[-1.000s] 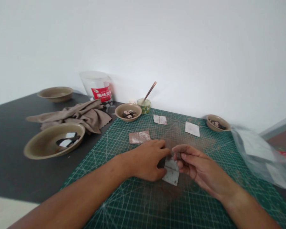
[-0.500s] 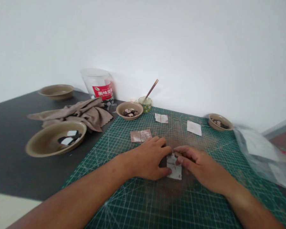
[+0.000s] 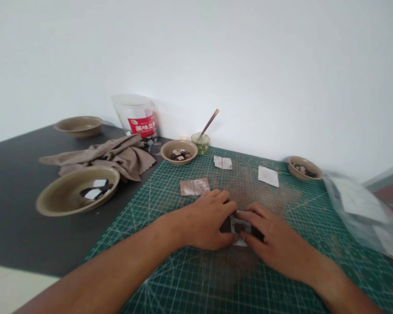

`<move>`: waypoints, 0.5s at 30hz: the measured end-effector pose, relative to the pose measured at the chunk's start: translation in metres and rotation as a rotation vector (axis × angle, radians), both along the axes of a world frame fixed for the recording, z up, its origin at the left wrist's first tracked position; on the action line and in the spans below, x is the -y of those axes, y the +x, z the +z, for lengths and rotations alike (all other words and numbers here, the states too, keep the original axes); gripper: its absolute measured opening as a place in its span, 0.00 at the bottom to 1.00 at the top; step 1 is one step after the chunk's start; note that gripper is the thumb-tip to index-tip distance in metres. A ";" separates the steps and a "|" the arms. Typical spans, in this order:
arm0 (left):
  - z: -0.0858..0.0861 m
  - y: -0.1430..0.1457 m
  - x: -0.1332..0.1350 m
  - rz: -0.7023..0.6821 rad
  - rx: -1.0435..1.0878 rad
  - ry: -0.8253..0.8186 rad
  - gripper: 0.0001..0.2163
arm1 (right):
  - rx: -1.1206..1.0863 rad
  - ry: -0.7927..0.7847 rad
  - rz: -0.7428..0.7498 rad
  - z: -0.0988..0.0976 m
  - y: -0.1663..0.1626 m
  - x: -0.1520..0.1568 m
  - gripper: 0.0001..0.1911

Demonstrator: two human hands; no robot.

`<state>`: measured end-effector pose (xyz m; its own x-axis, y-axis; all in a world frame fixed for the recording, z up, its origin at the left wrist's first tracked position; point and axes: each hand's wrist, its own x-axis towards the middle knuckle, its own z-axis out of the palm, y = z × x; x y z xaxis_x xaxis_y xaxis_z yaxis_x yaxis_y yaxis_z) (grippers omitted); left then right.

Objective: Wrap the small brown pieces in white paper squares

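Both my hands rest together on the green cutting mat (image 3: 190, 279), over a small whitish sheet of sandpaper (image 3: 240, 226) that is mostly covered. My left hand (image 3: 206, 220) lies on the sheet's left side, fingers curled and pressing on it. My right hand (image 3: 270, 242) presses down on its right side with the fingertips drawn together; a small dark piece seems to sit under them, but I cannot make it out. Reddish-brown dust marks the mat around the sheet.
Three more sandpaper pieces lie farther back: brown (image 3: 194, 186), small (image 3: 223, 162), white (image 3: 268, 176). Tan bowls stand at left (image 3: 77, 196), far left (image 3: 78, 126), middle back (image 3: 178, 151) and right back (image 3: 304, 168). A beige cloth (image 3: 108, 152), plastic tub (image 3: 136, 117), small jar with stick (image 3: 201, 141) and clear bag (image 3: 363, 209) are nearby.
The sandpaper sheet was held tilted off the mat; both hands have lowered it flat, and my right hand has slid forward and down onto it, covering most of it.
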<state>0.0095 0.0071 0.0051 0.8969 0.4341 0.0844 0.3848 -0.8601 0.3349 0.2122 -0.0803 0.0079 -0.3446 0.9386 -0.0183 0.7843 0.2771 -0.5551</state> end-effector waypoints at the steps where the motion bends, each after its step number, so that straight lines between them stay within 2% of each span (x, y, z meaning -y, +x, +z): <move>1: 0.000 0.000 0.000 0.000 -0.001 -0.002 0.15 | -0.002 0.011 0.012 0.000 0.000 0.000 0.13; 5: 0.001 0.001 0.001 0.015 0.002 -0.004 0.16 | 0.016 0.039 0.091 0.001 0.000 -0.002 0.08; 15: 0.003 -0.001 -0.001 -0.020 -0.011 0.010 0.13 | 0.087 0.085 0.136 -0.002 0.003 -0.002 0.09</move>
